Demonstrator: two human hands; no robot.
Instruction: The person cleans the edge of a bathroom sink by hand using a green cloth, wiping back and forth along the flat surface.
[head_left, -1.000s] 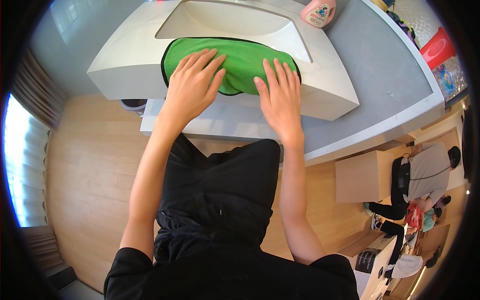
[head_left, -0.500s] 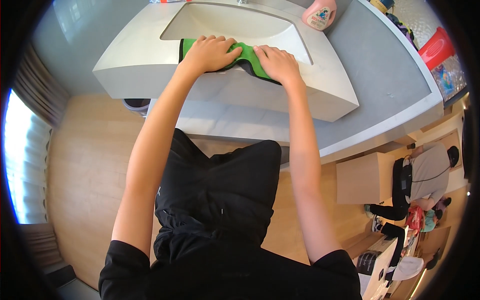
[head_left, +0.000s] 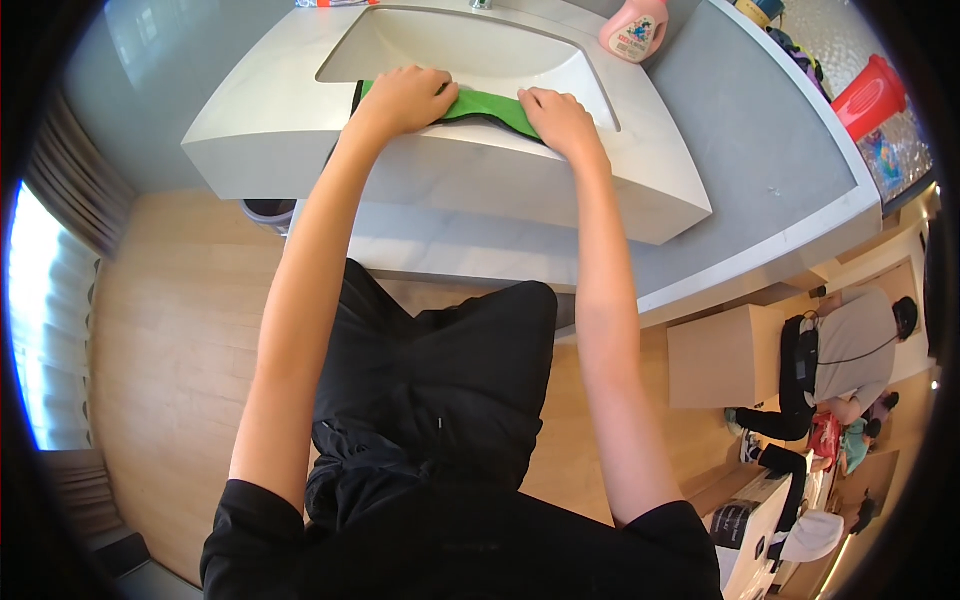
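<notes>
A green cloth (head_left: 488, 106) with black edging lies along the front rim of the white washbasin counter (head_left: 250, 128), stretched between my two hands. My left hand (head_left: 408, 100) grips its left part, with the fingers curled over it toward the basin. At the cloth's right end, my right hand (head_left: 562, 120) pinches it with bent fingers. The white sunken basin (head_left: 470, 45) is just beyond both hands. A bit of the tap (head_left: 482, 4) shows at the top edge. My palms hide parts of the cloth.
A pink jug-shaped bottle (head_left: 634, 30) stands on the counter's back right. Farther right, a red bucket-like container (head_left: 868, 98) sits beyond a grey partition (head_left: 775, 150). Below the counter at left is a bin (head_left: 268, 212). People (head_left: 855, 345) and a cardboard-coloured box (head_left: 725, 357) are at the lower right.
The cloth has gone from bunched up in the middle to drawn flatter and straighter. My left hand has shifted slightly left and away, and my right hand's fingers have curled in more.
</notes>
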